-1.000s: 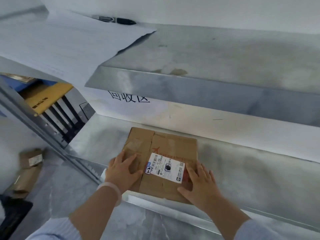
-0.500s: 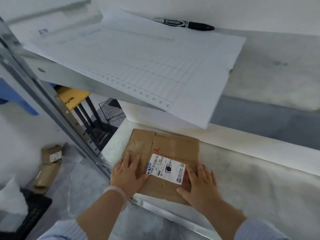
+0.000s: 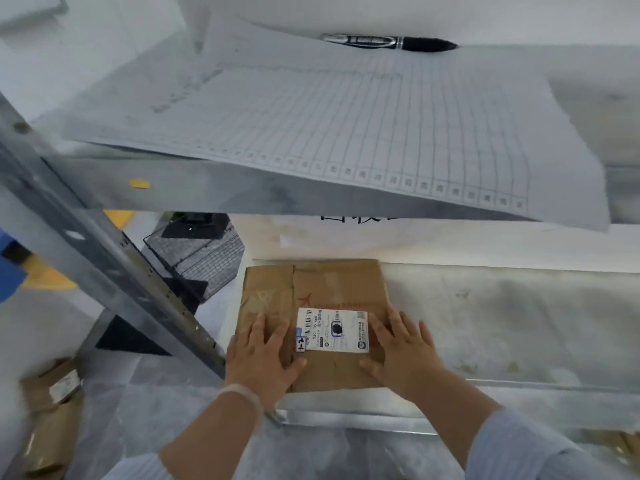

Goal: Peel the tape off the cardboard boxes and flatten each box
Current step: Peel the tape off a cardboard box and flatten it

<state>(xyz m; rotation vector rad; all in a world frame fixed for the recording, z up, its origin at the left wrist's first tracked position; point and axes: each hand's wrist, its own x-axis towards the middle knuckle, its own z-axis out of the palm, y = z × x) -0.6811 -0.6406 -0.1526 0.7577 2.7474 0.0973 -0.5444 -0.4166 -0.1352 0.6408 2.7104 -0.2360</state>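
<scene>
Cardboard box [image 3: 332, 289] lies flat on the lower metal shelf [image 3: 519, 323], under both palms. Left hand [image 3: 263, 358] is pressed flat on its left part, fingers straight. Right hand [image 3: 401, 351] is flat on its right part, fingers slightly fanned, gripping nothing. White shipping label [image 3: 332, 329] sits between the hands; print too small to read. Tape is hard to make out: a glossy patch [image 3: 263, 296] just ahead of the left fingers. Above the hands a gridded paper sheet [image 3: 346, 126] overhangs the upper shelf and cuts off the black lettering [image 3: 356, 218] behind the box. A marker pen [image 3: 388, 41] lies beyond the sheet. Left of the left hand is a slanted metal upright [image 3: 104, 258]; below it, blurred cardboard pieces [image 3: 52, 410] on the floor.
</scene>
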